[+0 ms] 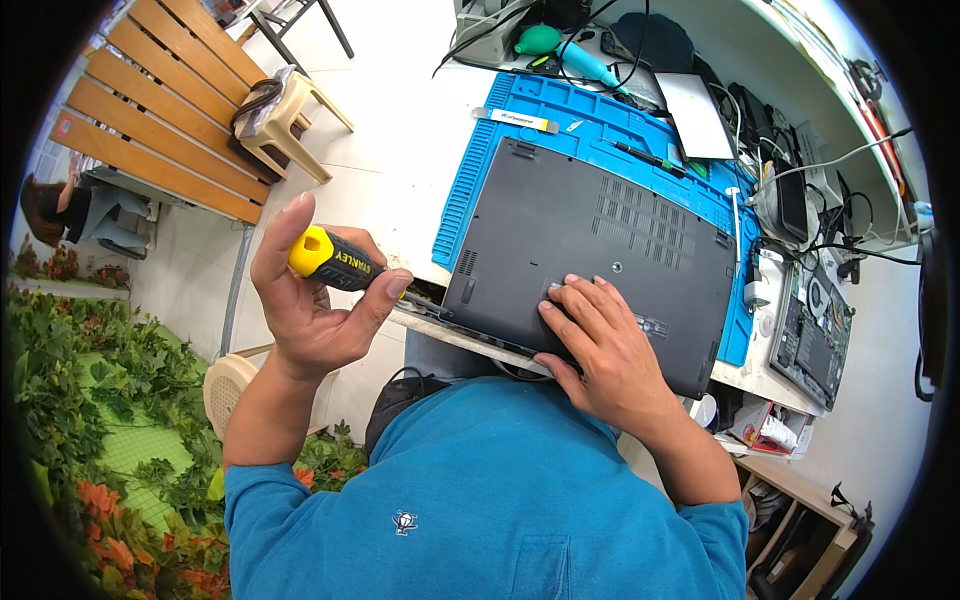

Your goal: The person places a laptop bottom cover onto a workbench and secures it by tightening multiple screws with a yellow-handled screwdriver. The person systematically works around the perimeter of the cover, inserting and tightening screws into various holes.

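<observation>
A dark grey laptop (560, 215) lies upside down, its vented underside facing up, on a blue work mat (470, 190). My left hand (315, 300) is closed round the black and yellow handle of a screwdriver (340, 262). Its shaft points right, and its tip is near the laptop's front left corner; I cannot tell whether it touches. Flat on the lower middle of the laptop's underside rests my right hand (605, 345), fingers stretched out and holding nothing.
On the mat's far part lie a white and yellow strip-shaped tool (516, 120) and a thin dark pen-like tool (648, 157). An opened laptop chassis (815, 330) sits at the right. Cables, a green bulb blower (540, 40) and a white panel (700, 115) crowd the back.
</observation>
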